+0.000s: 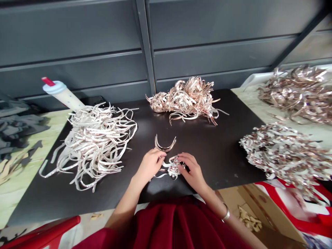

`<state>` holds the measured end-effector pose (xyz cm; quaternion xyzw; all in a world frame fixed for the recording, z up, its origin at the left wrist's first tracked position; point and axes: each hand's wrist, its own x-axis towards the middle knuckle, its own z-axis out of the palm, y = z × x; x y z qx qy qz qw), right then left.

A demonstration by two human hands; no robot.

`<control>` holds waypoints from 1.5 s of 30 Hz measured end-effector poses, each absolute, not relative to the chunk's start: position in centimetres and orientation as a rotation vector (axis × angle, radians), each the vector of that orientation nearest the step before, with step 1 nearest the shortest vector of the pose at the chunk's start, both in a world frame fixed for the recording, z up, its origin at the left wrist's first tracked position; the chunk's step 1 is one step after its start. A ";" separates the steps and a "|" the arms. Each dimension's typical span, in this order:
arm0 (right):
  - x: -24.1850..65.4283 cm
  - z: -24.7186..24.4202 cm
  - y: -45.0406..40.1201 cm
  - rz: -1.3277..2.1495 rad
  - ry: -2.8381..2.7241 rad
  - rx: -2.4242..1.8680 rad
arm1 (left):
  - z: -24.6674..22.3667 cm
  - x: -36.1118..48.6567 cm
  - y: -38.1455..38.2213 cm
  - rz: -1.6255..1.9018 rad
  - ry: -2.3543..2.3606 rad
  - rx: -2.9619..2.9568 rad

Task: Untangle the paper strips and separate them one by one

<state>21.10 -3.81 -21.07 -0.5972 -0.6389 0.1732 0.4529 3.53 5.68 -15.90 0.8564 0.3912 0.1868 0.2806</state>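
- While I look down from my remote seat, a dark red garment (168, 228) fills my near edge, with a cardboard box (272, 207) of tan scraps (249, 218) to its right.
- I see the right hand (191, 170) half open, fingers loosely bent over a small tangle (173, 168) of pale, shiny strips on the black mat (220, 145); I judge it is steadying them, though I cannot tell how firmly.
- I find the left hand (153, 162) nearly closed, thumb and fingertips together at the tangle's left side; whether a strip is pinched there, I cannot tell.
- Just beyond that hand I see a few curved strips (166, 148) nested together, perhaps laid so to keep them apart from the tangle.
- Around these I count a white heap (95, 141) at left, a silvery heap (285, 148) at right and a rose-gold heap (186, 98) behind, probably ringed for easy reach.
- Farther back, I see a pale tumbler (64, 93) and dark panels (212, 24); I can read no brand, label or writing anywhere.
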 end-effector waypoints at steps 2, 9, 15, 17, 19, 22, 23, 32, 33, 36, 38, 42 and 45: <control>20.7 -20.9 -3.5 0.398 -1.605 -1.476 | -16.5 3.6 4.6 0.430 0.996 2.270; 18.7 -18.9 -0.9 0.453 -1.704 -1.520 | -18.8 4.3 2.7 0.433 1.062 2.222; 18.2 -17.2 -0.2 0.556 -1.615 -1.362 | -17.0 2.8 2.3 0.639 1.064 2.136; 18.3 -16.8 -0.5 0.608 -1.566 -1.329 | -15.8 2.1 2.2 0.675 1.068 2.103; 18.3 -16.4 -0.9 0.671 -1.514 -1.322 | -14.8 1.6 2.0 0.685 1.066 2.097; 18.0 -15.6 -1.2 0.779 -1.434 -1.308 | -14.0 1.1 1.5 0.642 1.054 2.155; 17.9 -15.4 -1.2 0.811 -1.412 -1.299 | -13.9 1.1 1.4 0.617 1.048 2.187; 18.4 -13.5 -0.1 0.733 -1.557 -1.149 | -14.1 1.3 0.7 0.700 1.164 1.993; 18.6 -13.4 -0.3 0.642 -1.604 -1.088 | -14.2 1.2 0.6 0.763 1.244 1.850; 18.9 -13.4 -0.8 0.423 -1.725 -0.945 | -14.3 1.0 0.1 0.755 1.253 1.276; 18.8 -13.7 -1.2 0.356 -1.809 -0.896 | -14.5 1.1 -0.3 0.592 1.024 0.872; 18.6 -14.3 -1.6 0.361 -1.892 -0.828 | -14.6 2.1 -0.2 0.548 0.754 0.360; 18.6 -14.6 -2.0 0.525 -1.699 -0.958 | -14.5 2.7 0.2 0.694 0.831 0.363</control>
